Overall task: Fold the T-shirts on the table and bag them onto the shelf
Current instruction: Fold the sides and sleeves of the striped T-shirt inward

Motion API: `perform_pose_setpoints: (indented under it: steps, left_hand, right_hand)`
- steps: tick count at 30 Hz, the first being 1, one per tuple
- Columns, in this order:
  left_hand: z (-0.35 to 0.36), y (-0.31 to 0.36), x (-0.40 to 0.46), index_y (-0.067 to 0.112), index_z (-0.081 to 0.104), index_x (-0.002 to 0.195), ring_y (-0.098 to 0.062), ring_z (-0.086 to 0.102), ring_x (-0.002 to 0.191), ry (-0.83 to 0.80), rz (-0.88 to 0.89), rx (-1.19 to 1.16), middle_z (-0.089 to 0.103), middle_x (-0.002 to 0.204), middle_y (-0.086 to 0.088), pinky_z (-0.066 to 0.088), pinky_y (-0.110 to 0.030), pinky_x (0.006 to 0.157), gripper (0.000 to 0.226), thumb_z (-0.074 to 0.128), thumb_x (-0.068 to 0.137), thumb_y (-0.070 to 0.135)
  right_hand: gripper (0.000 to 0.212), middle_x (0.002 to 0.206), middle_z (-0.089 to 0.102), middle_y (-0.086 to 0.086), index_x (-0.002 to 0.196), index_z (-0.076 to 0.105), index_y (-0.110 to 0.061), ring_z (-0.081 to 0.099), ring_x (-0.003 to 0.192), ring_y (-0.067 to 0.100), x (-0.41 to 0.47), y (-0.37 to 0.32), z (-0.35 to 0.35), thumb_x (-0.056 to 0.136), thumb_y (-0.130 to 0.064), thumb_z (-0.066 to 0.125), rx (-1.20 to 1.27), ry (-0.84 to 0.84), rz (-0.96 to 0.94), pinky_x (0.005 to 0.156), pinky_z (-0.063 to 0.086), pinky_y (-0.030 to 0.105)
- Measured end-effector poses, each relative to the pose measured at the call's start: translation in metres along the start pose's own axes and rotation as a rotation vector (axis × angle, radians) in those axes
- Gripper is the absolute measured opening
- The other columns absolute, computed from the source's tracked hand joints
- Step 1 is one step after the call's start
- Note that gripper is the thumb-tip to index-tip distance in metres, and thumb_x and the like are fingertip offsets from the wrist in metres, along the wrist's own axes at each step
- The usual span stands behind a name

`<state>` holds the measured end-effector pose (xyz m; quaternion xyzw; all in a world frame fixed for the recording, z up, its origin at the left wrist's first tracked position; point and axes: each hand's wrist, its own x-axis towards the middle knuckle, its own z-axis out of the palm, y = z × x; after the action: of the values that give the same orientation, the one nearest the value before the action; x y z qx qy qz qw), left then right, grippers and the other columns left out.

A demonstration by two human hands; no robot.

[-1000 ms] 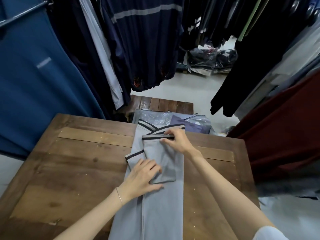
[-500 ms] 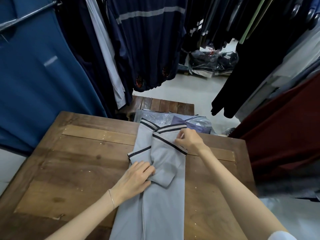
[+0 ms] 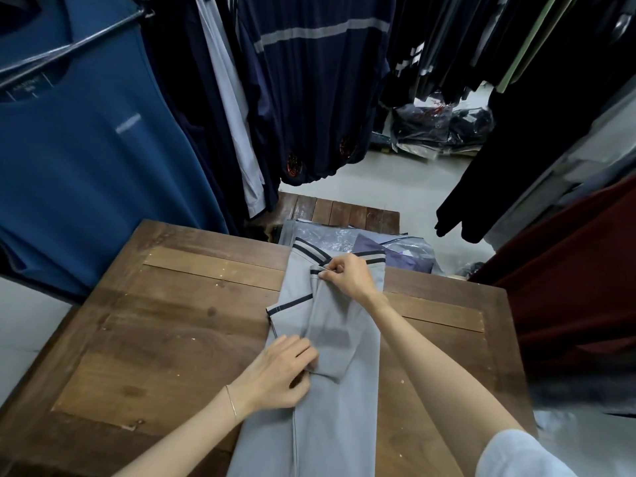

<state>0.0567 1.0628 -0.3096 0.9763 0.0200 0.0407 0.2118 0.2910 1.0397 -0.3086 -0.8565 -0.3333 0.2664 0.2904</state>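
Grey T-shirt lies lengthwise, collar away; right hand pinches sleeve.

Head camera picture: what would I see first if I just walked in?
First, two bare hands folding a grey T-shirt with dark-striped trim, laid down the middle of a wooden table. The right hand pinches a sleeve cuff near the collar; the left hand grips the sleeve's lower fold. A big blue shirt hangs at the left.
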Motion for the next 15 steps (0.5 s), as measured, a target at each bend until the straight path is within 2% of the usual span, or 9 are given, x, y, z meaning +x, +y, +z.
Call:
perform_pose_setpoints:
  steps: [2,4,6,8,10,12,14,15]
  left_hand:
    - [-0.004,0.0,0.003,0.019,0.047,0.076,-0.015,0.046,0.069,0.056,-0.031,-0.029,0.046,0.074,0.008,0.033,-0.024,0.064,0.011,0.057,0.08,0.023]
    - [-0.006,0.0,0.011,0.019,0.046,0.074,-0.014,0.045,0.067,0.18,-0.133,-0.086,0.044,0.071,0.007,0.035,-0.024,0.064,0.021,0.052,0.091,0.028]
    - [-0.006,0.0,0.023,0.018,0.053,0.079,-0.012,0.049,0.071,0.288,-0.251,-0.155,0.049,0.076,0.006,0.04,-0.023,0.067,0.022,0.046,0.096,0.03]
    - [-0.002,-0.003,0.036,0.017,0.062,0.093,-0.012,0.053,0.083,0.307,-0.285,-0.12,0.056,0.089,0.005,0.043,-0.024,0.075,0.02,0.046,0.094,0.03]
    - [0.005,-0.007,0.048,0.015,0.063,0.109,-0.017,0.054,0.099,0.213,-0.256,-0.046,0.059,0.107,0.001,0.046,-0.031,0.086,0.028,0.054,0.087,0.029]
    - [0.012,-0.011,0.061,0.01,0.06,0.122,-0.027,0.055,0.116,0.027,-0.261,0.041,0.059,0.127,-0.007,0.05,-0.041,0.094,0.051,0.057,0.08,0.038]
    - [0.016,-0.014,0.071,0.005,0.048,0.137,-0.032,0.043,0.133,-0.121,-0.308,0.073,0.045,0.145,-0.013,0.04,-0.05,0.104,0.077,0.041,0.077,0.054]
    - [0.018,-0.014,0.075,0.005,0.034,0.145,-0.031,0.026,0.142,-0.166,-0.322,0.067,0.028,0.154,-0.013,0.027,-0.052,0.11,0.09,0.032,0.075,0.06]
  right_hand:
    - [0.018,0.053,0.045,-0.012,0.07,0.066,-0.022,0.041,0.055,0.006,-0.002,-0.001,0.001,0.08,-0.034,0.075,0.036,0.013,-0.018,0.06,0.034,0.028]
    - [0.018,0.056,0.054,-0.007,0.074,0.069,-0.018,0.048,0.058,0.008,-0.006,-0.003,-0.001,0.084,-0.033,0.07,0.094,0.081,-0.044,0.061,0.041,0.031]
    - [0.016,0.07,0.066,0.002,0.084,0.07,-0.013,0.059,0.069,0.015,-0.012,0.0,-0.004,0.089,-0.027,0.063,0.159,0.214,-0.04,0.07,0.048,0.033]
    - [0.014,0.085,0.067,0.008,0.092,0.068,-0.009,0.06,0.084,0.02,-0.022,0.008,-0.003,0.092,-0.017,0.057,0.157,0.338,-0.038,0.076,0.042,0.026]
    - [0.019,0.093,0.063,0.01,0.096,0.065,-0.007,0.056,0.093,0.025,-0.036,0.017,0.003,0.092,-0.015,0.048,0.095,0.4,-0.095,0.079,0.033,0.021]
    - [0.035,0.099,0.061,0.012,0.102,0.065,-0.005,0.055,0.097,0.029,-0.052,0.025,0.014,0.088,-0.022,0.037,0.038,0.39,-0.177,0.086,0.036,0.024]
    - [0.046,0.112,0.06,0.018,0.112,0.063,-0.001,0.057,0.105,0.036,-0.064,0.034,0.028,0.088,-0.027,0.033,-0.089,0.381,-0.212,0.095,0.045,0.036]
    - [0.049,0.12,0.059,0.021,0.118,0.061,0.0,0.057,0.112,0.039,-0.069,0.037,0.035,0.092,-0.03,0.032,-0.163,0.381,-0.203,0.097,0.048,0.042]
